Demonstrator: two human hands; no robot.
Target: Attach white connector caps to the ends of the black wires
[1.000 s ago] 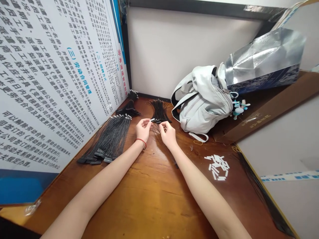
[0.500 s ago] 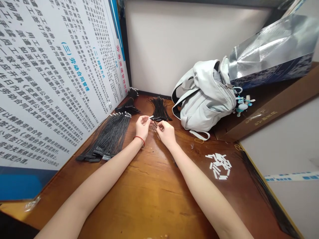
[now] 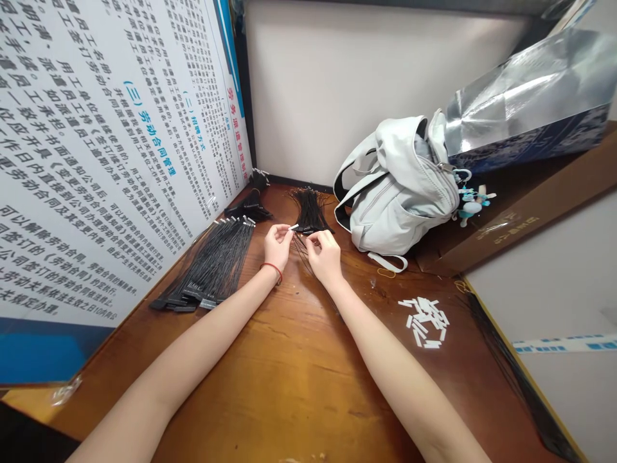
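Note:
My left hand (image 3: 277, 248), a red cord at its wrist, pinches a small white connector (image 3: 294, 227) between thumb and fingertips. Close beside it, my right hand (image 3: 324, 258) is closed in a pinch on thin dark wires (image 3: 301, 248), which trail down under the forearm. Whether a wire end sits inside the connector is too small to tell. Just beyond both hands lies a bundle of black wires (image 3: 312, 209). To the left is a larger fan of black cables (image 3: 216, 257) with white connectors at the far end and dark connectors at the near end.
Loose white connectors (image 3: 425, 320) lie on the wooden table (image 3: 289, 386) at right. A pale backpack (image 3: 402, 186) leans against a brown box (image 3: 511, 225). Another black bundle (image 3: 250, 204) is in the back corner. A printed board (image 3: 120, 161) walls the left; dark wires (image 3: 511, 379) line the right edge.
Both hands keep nearly the same place and grip. The right fingers have shifted slightly, and the whole view has moved a little.

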